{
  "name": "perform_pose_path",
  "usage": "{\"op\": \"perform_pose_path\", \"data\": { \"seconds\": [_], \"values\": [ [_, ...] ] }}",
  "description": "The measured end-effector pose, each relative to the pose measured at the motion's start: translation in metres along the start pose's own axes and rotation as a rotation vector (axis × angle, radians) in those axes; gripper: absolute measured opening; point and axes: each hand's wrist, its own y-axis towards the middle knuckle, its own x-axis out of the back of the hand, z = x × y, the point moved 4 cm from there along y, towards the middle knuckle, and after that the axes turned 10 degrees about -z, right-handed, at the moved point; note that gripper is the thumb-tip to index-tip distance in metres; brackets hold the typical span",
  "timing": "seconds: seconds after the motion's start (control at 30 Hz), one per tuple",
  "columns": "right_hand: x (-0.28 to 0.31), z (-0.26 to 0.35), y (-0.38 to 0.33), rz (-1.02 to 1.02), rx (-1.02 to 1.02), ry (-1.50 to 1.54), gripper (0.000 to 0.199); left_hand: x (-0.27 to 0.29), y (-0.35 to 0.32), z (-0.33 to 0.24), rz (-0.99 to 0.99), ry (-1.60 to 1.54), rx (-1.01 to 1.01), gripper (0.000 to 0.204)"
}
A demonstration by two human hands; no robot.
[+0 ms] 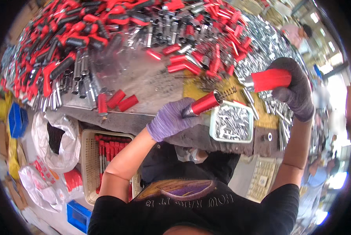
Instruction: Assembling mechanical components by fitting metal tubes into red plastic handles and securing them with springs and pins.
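A red tube (205, 103) with a bright metal rim was above the counter's (144, 74) near edge, tilted up to the right, in the closed grip of the purple-gloved left hand (170, 120). A dark coil spring (228, 93) showed at its open end. The dark-gloved right hand (295, 88) was curled around a red handle piece (271, 80), its metal end pointing left. Just below the tube's rim sat a pale tray (231, 140) of small metal pins (232, 122). Red sleeves (127, 103) lay to the left; red-and-black handles (72, 41) were heaped beyond.
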Motion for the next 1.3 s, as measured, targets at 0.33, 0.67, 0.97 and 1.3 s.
{"op": "perform_pose_path", "data": {
  "seconds": [0.33, 0.67, 0.97, 1.3],
  "values": [
    [0.008, 0.02, -0.088, 0.451, 0.546, -0.719, 0.046, -0.086, -0.001, -0.029, 0.193, 0.142, -0.252, 0.052],
    [-0.001, -0.012, -0.122, 0.308, -0.471, -0.299, 0.04, -0.095, -0.021, -0.026, -0.003, 0.439, -0.372, 0.049],
    [-0.014, 0.004, -0.106, 0.287, -0.15, -0.332, 0.038, -0.086, -0.025, -0.027, 0.002, 0.338, -0.343, 0.048],
    [-0.032, 0.027, -0.085, 0.401, 0.075, -0.44, 0.035, -0.065, -0.024, -0.019, 0.183, -0.026, -0.265, 0.054]
  ]
}}
